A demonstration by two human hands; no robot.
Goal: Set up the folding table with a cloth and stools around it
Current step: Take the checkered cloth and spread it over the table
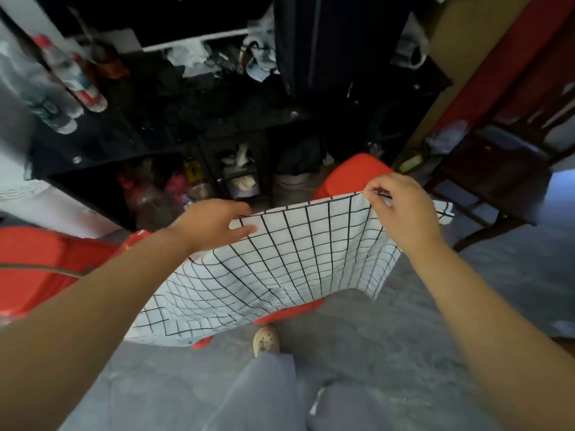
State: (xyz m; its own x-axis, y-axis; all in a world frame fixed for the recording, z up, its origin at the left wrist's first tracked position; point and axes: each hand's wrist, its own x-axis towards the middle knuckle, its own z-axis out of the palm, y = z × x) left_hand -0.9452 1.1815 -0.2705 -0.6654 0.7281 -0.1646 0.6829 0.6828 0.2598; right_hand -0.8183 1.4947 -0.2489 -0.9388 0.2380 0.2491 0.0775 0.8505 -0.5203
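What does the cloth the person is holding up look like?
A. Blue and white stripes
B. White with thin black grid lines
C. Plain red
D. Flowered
B: the cloth, gripped along its top edge by the left hand and the right hand, is white, crossed by thin black lines.

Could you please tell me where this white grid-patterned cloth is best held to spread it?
Along its far hem, a pinch near each end, coming from above. The white black-gridded cloth is limp and sags between the left hand and right hand, so wide-set grips there keep it stretched.
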